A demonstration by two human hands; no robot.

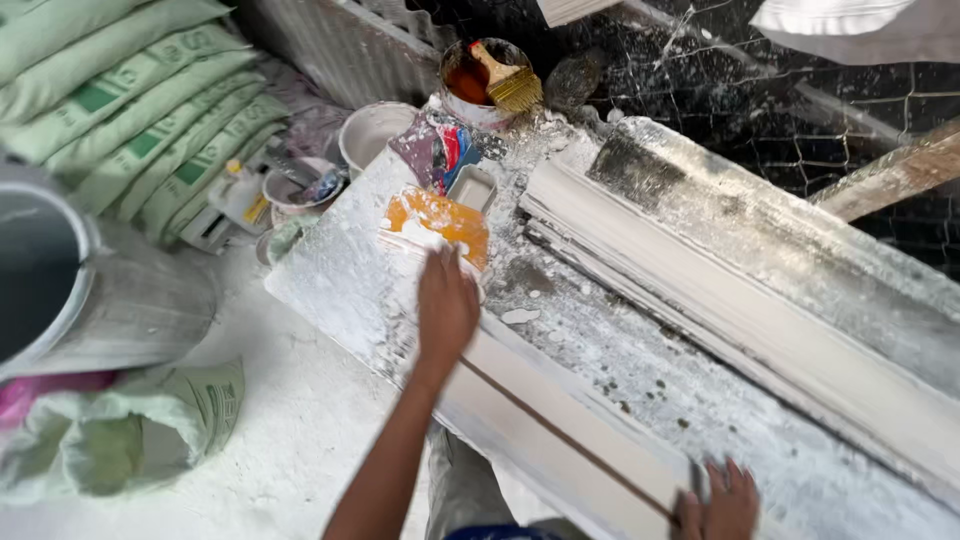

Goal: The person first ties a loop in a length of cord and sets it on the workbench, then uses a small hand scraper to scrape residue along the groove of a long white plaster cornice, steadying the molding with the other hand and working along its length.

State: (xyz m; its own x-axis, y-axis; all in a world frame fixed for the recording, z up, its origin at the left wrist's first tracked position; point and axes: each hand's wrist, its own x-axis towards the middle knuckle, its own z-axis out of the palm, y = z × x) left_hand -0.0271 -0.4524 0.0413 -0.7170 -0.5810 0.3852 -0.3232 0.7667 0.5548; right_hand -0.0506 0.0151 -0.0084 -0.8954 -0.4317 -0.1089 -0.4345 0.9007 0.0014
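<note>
My left hand (pixel 445 305) rests palm down on the far end of a long white plaster moulding (pixel 560 430) that lies along the near edge of a plaster-caked workbench (pixel 640 370). My right hand (pixel 722 503) presses on the same moulding at its near end, fingers spread, beside a thin dark strip that runs along it. Just beyond my left hand sits an orange-stained patch (pixel 440 220). A second long white moulding (pixel 740 320) lies parallel further back on the bench.
A tin with a yellow-bristled brush (pixel 503 80) stands at the bench's far end, with a white bucket (pixel 370 130) and small pots to its left. Green sacks (pixel 130 110) are stacked at the left, a grey barrel (pixel 70 290) below them. Wire mesh covers the back right.
</note>
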